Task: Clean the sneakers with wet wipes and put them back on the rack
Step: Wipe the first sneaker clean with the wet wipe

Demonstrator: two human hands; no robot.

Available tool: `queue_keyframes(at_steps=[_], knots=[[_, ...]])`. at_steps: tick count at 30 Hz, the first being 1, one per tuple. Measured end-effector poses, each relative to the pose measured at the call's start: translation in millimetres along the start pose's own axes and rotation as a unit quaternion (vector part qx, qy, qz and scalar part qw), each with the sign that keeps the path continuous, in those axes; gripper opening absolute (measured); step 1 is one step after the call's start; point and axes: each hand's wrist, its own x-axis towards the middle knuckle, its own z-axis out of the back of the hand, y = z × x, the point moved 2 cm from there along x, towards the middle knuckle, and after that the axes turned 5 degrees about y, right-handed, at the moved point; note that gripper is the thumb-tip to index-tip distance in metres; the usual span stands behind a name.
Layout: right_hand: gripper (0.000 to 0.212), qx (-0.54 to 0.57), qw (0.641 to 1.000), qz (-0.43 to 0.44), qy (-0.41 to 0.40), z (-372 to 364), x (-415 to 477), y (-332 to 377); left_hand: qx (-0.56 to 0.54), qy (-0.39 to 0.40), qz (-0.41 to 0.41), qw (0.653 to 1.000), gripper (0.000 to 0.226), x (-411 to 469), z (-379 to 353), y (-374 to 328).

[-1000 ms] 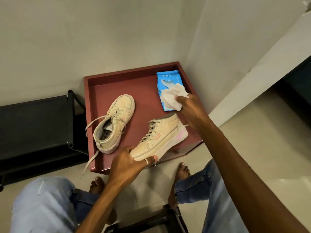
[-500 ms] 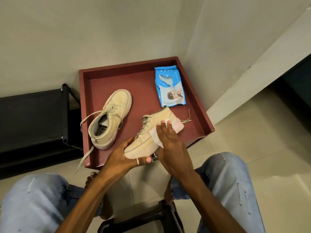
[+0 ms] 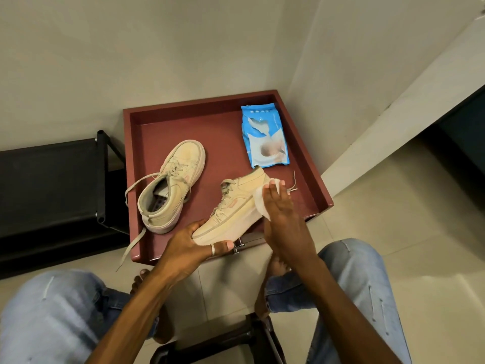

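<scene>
Two beige high-top sneakers are over a dark red tray table [image 3: 204, 119]. One sneaker [image 3: 173, 185] stands on the tray at the left, laces loose. My left hand [image 3: 191, 245] grips the toe of the other sneaker [image 3: 233, 208], tilted on its side above the tray's front edge. My right hand [image 3: 280, 214] lies with straight fingers on a white wet wipe [image 3: 259, 203], pressing it against that sneaker's sole side near the heel. A blue pack of wet wipes [image 3: 265, 137] lies at the tray's back right.
A black shoe rack [image 3: 49, 185] stands left of the tray against the wall. Walls close in behind and to the right. My knees in blue jeans and bare feet are below, with a dark stool [image 3: 217, 345] under me on the tiled floor.
My right hand took a wipe from the blue pack, brought it down to the held sneaker, and has slid it along the sole toward the heel. The left hand keeps its grip.
</scene>
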Motion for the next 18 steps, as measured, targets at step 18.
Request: queue_keyframes(at_steps=[18], knots=[[0.072,-0.086,0.987,0.133,0.026,-14,-41,49,-0.046,0.011,0.012,0.999,0.040,6,3,-6]])
